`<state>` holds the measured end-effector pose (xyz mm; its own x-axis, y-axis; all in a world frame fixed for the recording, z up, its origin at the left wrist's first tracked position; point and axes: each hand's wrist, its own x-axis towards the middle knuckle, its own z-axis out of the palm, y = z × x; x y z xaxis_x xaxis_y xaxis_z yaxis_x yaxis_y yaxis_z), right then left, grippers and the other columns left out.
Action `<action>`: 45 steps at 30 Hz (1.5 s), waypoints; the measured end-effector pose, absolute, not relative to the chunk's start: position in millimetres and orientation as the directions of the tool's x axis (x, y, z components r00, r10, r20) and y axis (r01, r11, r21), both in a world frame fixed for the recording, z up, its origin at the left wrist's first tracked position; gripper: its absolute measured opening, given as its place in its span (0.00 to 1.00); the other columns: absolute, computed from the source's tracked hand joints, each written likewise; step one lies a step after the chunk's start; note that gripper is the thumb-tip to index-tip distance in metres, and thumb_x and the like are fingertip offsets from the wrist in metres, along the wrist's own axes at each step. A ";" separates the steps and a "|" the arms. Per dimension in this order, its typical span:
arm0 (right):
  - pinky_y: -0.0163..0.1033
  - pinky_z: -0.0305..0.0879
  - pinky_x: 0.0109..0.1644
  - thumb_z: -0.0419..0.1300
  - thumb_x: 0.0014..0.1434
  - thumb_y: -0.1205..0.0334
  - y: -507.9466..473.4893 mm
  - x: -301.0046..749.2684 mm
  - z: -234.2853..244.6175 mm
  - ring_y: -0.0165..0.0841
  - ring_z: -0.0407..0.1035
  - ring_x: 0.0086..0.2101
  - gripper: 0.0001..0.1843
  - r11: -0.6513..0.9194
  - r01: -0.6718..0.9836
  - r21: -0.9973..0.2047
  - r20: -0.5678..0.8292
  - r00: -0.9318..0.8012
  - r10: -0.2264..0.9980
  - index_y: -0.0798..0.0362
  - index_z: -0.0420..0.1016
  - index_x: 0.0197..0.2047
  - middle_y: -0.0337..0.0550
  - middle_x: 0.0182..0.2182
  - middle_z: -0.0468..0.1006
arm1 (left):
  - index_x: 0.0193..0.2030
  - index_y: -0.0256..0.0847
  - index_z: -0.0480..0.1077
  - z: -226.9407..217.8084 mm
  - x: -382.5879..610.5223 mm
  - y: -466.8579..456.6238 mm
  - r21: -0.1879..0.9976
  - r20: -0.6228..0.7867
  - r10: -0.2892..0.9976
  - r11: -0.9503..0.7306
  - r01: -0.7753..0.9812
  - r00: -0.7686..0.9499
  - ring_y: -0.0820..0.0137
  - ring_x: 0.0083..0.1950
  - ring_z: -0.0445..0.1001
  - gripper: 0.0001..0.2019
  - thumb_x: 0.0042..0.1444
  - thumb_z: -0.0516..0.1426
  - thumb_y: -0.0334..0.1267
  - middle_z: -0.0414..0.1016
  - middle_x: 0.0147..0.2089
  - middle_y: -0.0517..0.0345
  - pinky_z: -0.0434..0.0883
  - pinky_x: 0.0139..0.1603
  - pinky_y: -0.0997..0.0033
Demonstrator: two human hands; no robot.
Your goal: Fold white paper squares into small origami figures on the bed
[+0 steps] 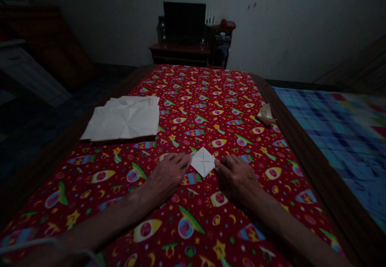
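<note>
- Table (90,170): runs away from the camera, dark wood edge showing left and right.
- Cloth (205,98): red, printed with rockets, stars and planets, covers nearly the whole top.
- Mat (337,134): blue checked, to the right of the table, lower level.
- Cabinet (181,52): against the far wall past the table end, dark screen (184,19) on top, clutter just beside it on the right.
- Sheets (123,118): stack of white creased paper, left half of the cloth, well apart from the hands.
- Left hand (164,174): palm down, flat on the cloth, fingers stretched out and slightly spread; fingertips touch the left corner of the square. Grips nothing.
- Right hand (238,174): palm down, flat, fingers extended; fingertips touch the right corner of the square. Grips nothing.
- Square (203,161): small white folded paper, sits diamond-wise between the two hands, flat on the cloth, crease cross visible.
- Folded piece (265,114): small pale paper shape near the right edge of the cloth, well apart from the right hand.
</note>
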<state>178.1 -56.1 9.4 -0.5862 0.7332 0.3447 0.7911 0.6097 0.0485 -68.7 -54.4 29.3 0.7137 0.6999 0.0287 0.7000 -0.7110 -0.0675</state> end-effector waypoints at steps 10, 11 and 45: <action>0.37 0.52 0.33 0.52 0.63 0.62 -55.2 170.9 11.5 0.32 0.58 0.29 0.11 0.564 0.825 -0.028 0.424 -0.501 0.754 0.55 0.75 0.38 0.44 0.28 0.70 | 0.51 0.37 0.66 22.0 -69.5 -42.0 0.317 0.277 0.789 -0.613 0.723 0.548 0.67 0.47 0.66 0.15 0.60 0.47 0.27 0.68 0.46 0.50 0.68 0.47 0.68; 0.37 0.52 0.33 0.52 0.63 0.61 -54.7 169.6 11.3 0.32 0.59 0.29 0.12 0.553 0.832 -0.043 0.438 -0.482 0.759 0.55 0.75 0.37 0.44 0.27 0.70 | 0.51 0.38 0.66 22.7 -66.6 -39.4 0.334 0.284 0.804 -0.594 0.732 0.523 0.67 0.46 0.66 0.13 0.61 0.47 0.31 0.68 0.45 0.51 0.68 0.46 0.68; 0.39 0.54 0.31 0.49 0.58 0.73 -60.4 138.7 59.9 0.35 0.62 0.26 0.12 0.508 0.844 0.173 0.572 -0.506 0.646 0.55 0.68 0.27 0.45 0.23 0.70 | 0.28 0.36 0.67 42.9 -18.7 -34.4 0.747 0.316 0.884 -0.456 0.484 0.345 0.73 0.29 0.64 0.15 0.60 0.51 0.45 0.67 0.27 0.60 0.62 0.31 0.74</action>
